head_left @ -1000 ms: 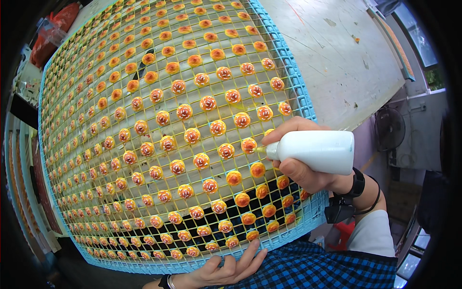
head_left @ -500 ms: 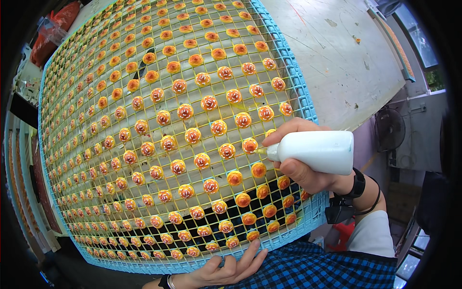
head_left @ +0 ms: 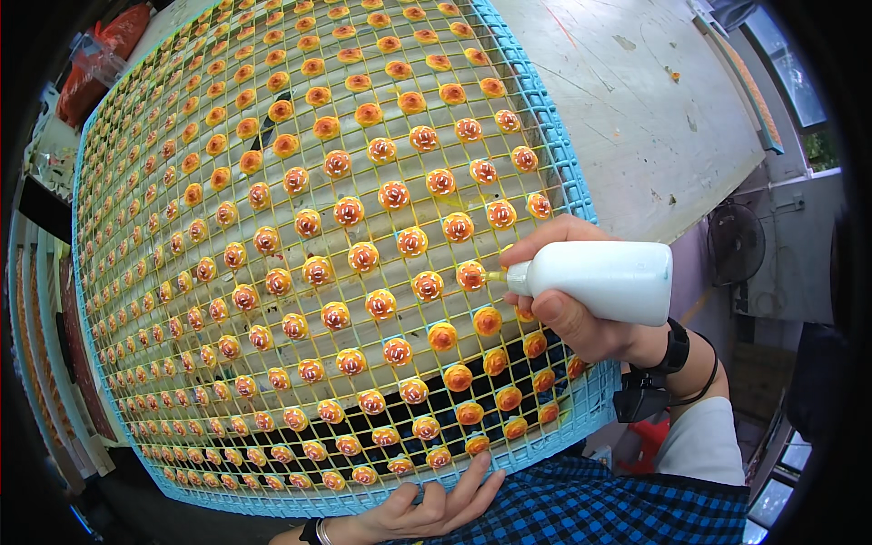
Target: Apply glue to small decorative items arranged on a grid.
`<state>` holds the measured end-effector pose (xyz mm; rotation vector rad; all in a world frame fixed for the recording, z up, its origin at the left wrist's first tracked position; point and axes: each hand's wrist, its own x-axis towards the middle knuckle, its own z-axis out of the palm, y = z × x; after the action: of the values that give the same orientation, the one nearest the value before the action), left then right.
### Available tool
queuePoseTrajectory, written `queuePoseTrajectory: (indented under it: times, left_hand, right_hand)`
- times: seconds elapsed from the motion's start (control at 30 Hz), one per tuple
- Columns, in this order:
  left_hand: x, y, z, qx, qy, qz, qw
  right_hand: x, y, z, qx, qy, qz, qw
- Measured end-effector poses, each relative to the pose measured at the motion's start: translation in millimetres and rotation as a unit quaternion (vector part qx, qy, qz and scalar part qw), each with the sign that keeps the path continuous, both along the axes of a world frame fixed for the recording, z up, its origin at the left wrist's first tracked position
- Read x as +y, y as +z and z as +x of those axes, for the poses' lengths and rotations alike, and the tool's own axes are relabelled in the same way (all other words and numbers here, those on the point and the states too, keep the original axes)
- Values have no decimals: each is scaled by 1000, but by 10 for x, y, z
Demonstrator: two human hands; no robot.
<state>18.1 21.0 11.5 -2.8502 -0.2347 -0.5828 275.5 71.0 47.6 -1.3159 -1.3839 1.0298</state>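
Observation:
A large blue-framed grid rack [head_left: 563, 163] with yellow mesh carries several rows of small round orange pieces, many with white and red marks on top. My right hand [head_left: 568, 313] holds a white squeeze bottle [head_left: 604, 280] on its side, its yellow nozzle touching an orange piece [head_left: 470, 274] near the rack's right edge. Plain orange pieces without white marks lie below the nozzle toward the near right corner. My left hand [head_left: 427, 504] rests at the rack's near edge, fingers spread against the blue frame.
The rack lies on a worn pale tabletop [head_left: 654, 100] that shows at the upper right. A fan [head_left: 734, 243] stands on the floor to the right. Red bags [head_left: 95, 64] sit at the upper left. Shelving runs along the left rim.
The bottle's nozzle has shifted slightly, from the piece at the right edge to the one below and left of it. My left hand has stayed at the near edge.

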Motion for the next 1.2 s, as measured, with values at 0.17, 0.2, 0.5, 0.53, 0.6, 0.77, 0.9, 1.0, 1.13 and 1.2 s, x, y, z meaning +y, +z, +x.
queuePoseTrajectory:
  times: [0.17,0.2,0.5,0.53,0.6,0.77,0.9,1.0,1.13,1.2]
  left_hand:
    - [-3,-3,-2,1,0,3,1000]
    - [-2,-3,-2,1,-1,1,1000]
    - [-11,-15,0,-1,5,1,1000]
    - [-20,-22,1,-3,7,-1,1000]
    - [-25,-24,6,-5,9,-2,1000]
    - [-23,-13,16,-6,12,0,1000]
    - [-25,-15,14,-6,12,0,1000]
    - [-20,-12,13,-7,12,3,1000]
    - [-3,-3,20,-5,7,5,1000]
    - [0,5,16,-2,6,6,1000]
  right_hand:
    - [2,-11,11,-13,10,10,1000]
    - [3,-5,12,-10,9,6,1000]
    - [-18,-37,30,-7,4,12,1000]
    - [-17,-33,33,-7,7,11,1000]
    - [-9,-14,37,-15,14,6,1000]
    - [-9,-2,37,-4,13,-8,1000]
    - [-11,-30,29,-11,5,13,1000]
    - [-23,-33,31,3,-5,14,1000]
    - [-14,-60,42,-29,-10,44,999]
    - [3,-60,42,-46,-5,55,997]
